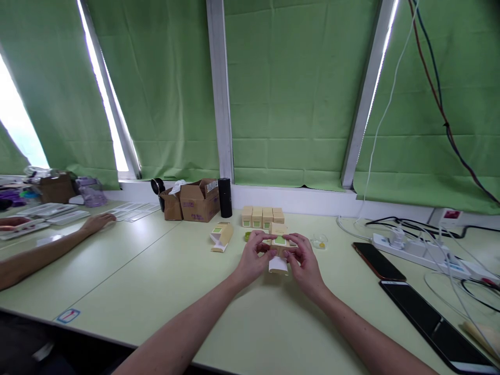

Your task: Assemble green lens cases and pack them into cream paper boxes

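My left hand (253,259) and my right hand (304,263) meet over the pale green table (164,281), fingers curled round a small tan carton (279,242) with a green label and a white flap hanging below. Just behind it stands a row of several closed tan cartons (262,216). To the left another carton (221,236) of the same kind lies on its side with its end flaps open. A small green thing (247,236) sits beside my left hand.
A black cylinder (225,197) and brown cardboard boxes (199,200) stand at the back. A clear cup (320,241), two dark phones (378,261), a power strip (420,252) and cables lie right. Another person's arm (50,249) rests at the left near white trays (47,212).
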The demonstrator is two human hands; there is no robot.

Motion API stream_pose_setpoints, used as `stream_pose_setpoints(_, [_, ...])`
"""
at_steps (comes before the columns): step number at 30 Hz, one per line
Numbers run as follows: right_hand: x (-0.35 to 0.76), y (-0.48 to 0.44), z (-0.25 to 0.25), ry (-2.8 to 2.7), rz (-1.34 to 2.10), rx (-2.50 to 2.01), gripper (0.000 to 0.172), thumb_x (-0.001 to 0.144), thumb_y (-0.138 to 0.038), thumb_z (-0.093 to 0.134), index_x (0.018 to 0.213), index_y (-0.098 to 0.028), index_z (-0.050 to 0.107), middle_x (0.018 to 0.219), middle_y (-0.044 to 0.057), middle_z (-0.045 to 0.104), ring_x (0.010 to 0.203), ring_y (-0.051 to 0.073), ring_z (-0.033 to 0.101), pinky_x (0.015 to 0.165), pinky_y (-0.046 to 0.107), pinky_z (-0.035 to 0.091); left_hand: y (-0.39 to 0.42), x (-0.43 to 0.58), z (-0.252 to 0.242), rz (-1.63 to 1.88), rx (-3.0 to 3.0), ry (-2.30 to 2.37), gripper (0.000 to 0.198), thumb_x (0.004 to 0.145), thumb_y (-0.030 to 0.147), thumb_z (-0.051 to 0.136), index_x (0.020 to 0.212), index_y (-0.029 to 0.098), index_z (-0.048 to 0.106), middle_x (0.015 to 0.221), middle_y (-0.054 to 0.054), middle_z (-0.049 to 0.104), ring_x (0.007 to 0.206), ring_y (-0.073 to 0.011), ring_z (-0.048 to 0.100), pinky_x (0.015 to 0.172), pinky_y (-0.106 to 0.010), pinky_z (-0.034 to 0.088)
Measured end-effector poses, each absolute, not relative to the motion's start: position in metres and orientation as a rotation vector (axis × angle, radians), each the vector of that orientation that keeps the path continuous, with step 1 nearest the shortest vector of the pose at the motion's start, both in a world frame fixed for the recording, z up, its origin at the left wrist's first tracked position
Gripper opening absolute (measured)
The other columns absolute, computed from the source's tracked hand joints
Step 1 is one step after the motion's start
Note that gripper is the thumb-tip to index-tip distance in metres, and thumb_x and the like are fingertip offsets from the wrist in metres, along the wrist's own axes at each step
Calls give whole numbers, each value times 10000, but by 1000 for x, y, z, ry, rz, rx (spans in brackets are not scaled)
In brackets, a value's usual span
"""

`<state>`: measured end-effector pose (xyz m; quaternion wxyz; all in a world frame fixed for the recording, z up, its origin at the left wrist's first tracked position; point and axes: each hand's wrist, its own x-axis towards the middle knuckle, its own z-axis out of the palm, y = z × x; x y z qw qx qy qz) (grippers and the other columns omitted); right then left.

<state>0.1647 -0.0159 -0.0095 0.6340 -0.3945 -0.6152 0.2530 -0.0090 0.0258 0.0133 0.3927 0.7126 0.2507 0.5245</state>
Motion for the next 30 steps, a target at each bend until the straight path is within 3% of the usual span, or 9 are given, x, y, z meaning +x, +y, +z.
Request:
stream_pose_setpoints(13, [164,-17,-8,-1386,591,-896,327,956,-404,599,1269,-315,633,1386,106,468,888,194,695,823,413,617,26,-10,11,1326,1853,635,349,892,352,725,1226,261,684,1203,-67,464,824,-117,634,826,-334,584])
stream_pose_setpoints(20, [167,-14,-7,-1344,594,-884,370,930,-433,647,1281,-316,640,1400,111,481,860,187,691,804,408,627,21,-17,14,1198,1926,550,572,909,529,669,1425,301,572,1399,-118,362,1017,-193,610,979,-412,536])
stream_pose_setpoints(27, [169,-13,-6,-1324,593,-888,376,930,-445,646,1284,-317,632,1409,105,477,864,181,692,802,387,632,20,-19,13,1051,2016,491,993,738,592,819,1578,364,341,1508,-130,280,1268,-316,491,1107,-524,440])
stream_pose_setpoints(30, [169,-14,-6,-1326,587,-895,380,929,-452,645,1283,-312,633,1412,108,477,874,185,691,825,394,632,20,-17,12,1062,2034,519,935,773,543,809,1569,357,355,1505,-133,289,1248,-304,495,1084,-515,458])
